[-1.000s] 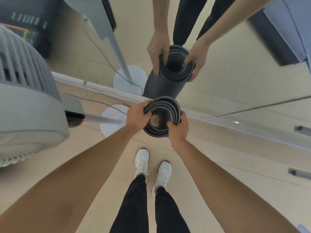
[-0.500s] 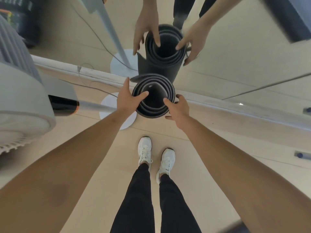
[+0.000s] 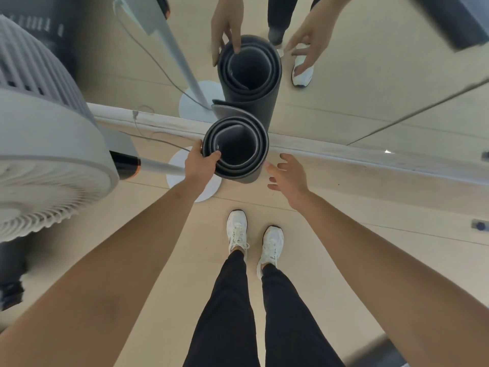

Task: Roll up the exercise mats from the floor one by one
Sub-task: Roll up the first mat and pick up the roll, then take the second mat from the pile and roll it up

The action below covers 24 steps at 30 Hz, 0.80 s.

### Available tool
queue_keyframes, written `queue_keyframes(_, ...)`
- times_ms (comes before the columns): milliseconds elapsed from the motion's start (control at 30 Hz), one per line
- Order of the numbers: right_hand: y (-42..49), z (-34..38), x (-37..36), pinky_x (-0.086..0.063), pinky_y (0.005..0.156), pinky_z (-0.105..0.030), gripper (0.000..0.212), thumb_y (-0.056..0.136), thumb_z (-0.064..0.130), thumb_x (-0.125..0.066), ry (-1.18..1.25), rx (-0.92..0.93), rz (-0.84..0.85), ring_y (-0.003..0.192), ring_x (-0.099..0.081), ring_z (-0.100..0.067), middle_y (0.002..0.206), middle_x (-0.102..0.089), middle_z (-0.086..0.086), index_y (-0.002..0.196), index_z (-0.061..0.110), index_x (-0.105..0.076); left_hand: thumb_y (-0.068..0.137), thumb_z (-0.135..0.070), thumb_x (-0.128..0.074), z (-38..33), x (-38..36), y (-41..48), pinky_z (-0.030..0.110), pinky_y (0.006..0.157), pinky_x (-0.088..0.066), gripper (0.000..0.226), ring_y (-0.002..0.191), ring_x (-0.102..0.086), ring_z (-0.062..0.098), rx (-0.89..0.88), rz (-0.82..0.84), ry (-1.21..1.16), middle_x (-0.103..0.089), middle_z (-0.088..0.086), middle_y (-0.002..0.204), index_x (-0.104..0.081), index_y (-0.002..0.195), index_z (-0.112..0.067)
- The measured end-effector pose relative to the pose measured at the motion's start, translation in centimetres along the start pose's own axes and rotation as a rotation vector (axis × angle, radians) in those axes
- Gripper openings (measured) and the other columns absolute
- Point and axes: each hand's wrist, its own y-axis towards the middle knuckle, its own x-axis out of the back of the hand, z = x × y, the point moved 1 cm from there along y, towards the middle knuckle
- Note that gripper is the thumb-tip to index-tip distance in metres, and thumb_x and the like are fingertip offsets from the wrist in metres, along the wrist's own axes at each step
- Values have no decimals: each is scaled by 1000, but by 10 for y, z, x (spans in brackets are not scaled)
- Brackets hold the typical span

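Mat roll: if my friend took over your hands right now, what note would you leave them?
Left hand: grips the top rim of the dark grey rolled foam exercise mat, one finger inside the coil.
Right hand: open, fingers spread, beside the roll, holding nothing.
Mat: upright on end on the beige floor, at the foot of the wall mirror, next to the fan's round white base.
Done: this mat is rolled and stood up.
Left: its outer edge flaps loose toward the mirror, so tighten it. No other mats are in view; look around for more.
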Motion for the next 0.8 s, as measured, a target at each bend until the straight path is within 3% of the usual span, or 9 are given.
queue_keyframes(200, -43, 5, 28, -61, 68, -31, 49, 93, 23, -71, -50, 77, 8, 88, -70, -25, 103, -67, -4, 138, 14, -56, 95, -16, -63, -4, 11, -54, 32, 95, -47, 43, 106, -57, 13, -95, 21, 81, -60, -18, 115, -57, 137, -22)
queue_keyframes(267, -67, 3, 42, -62, 70, -34, 42, 93, 23, -72, -113, 130, 16, 88, -72, -26, 102, -70, -3, 132, 15, -61, 95, -22, -65, -4, 13, -82, 35, 102, -48, 49, 114, -59, 16, -84, 47, 104, -60, -12, 131, -54, 143, -24)
queue_keyframes(333, -89, -3, 54, -62, 79, -41, 36, 91, 26, -73, -213, 175, 29, 88, -72, -25, 97, -72, 2, 126, 18, -66, 95, -26, -67, 1, 14, -108, 39, 104, -51, 44, 117, -62, 17, -70, 98, 131, -64, -6, 131, -59, 138, -24)
queue_keyframes(400, -124, -14, 72, -59, 84, -37, 32, 90, 28, -72, -297, 199, 19, 88, -70, -18, 91, -71, 12, 121, 22, -69, 96, -23, -68, 6, 16, -148, 38, 103, -52, 32, 114, -65, 17, -112, 222, 168, -69, -7, 118, -68, 127, -20)
queue_keyframes(467, -167, -30, 90, -52, 81, -17, 30, 91, 27, -70, -360, 196, -19, 90, -68, -14, 89, -68, 17, 121, 23, -68, 95, -20, -69, 14, 17, -186, 37, 104, -52, 26, 110, -68, 14, -188, 343, 237, -73, -7, 113, -73, 120, -18)
queue_keyframes(500, -190, -40, 97, -49, 80, -14, 29, 92, 25, -69, -386, 183, -40, 91, -66, -13, 90, -67, 16, 121, 23, -68, 95, -20, -69, 18, 17, -204, 37, 104, -52, 24, 108, -69, 12, -220, 397, 277, -74, -8, 112, -74, 118, -20)
queue_keyframes(633, -276, -89, 118, -50, 90, -26, 27, 93, 24, -67, -388, 73, -117, 90, -66, -11, 95, -70, 12, 121, 23, -69, 95, -22, -68, 33, 9, -259, 40, 105, -52, 23, 106, -69, 10, -336, 572, 402, -75, -9, 113, -74, 116, -25)
queue_keyframes(800, -382, -157, 120, -49, 80, -23, 25, 92, 26, -66, -197, -100, -318, 89, -67, -10, 95, -70, 15, 117, 30, -68, 97, -29, -64, 45, -9, -320, 33, 100, -52, 21, 103, -66, 4, -568, 930, 659, -73, -16, 111, -73, 117, -32)
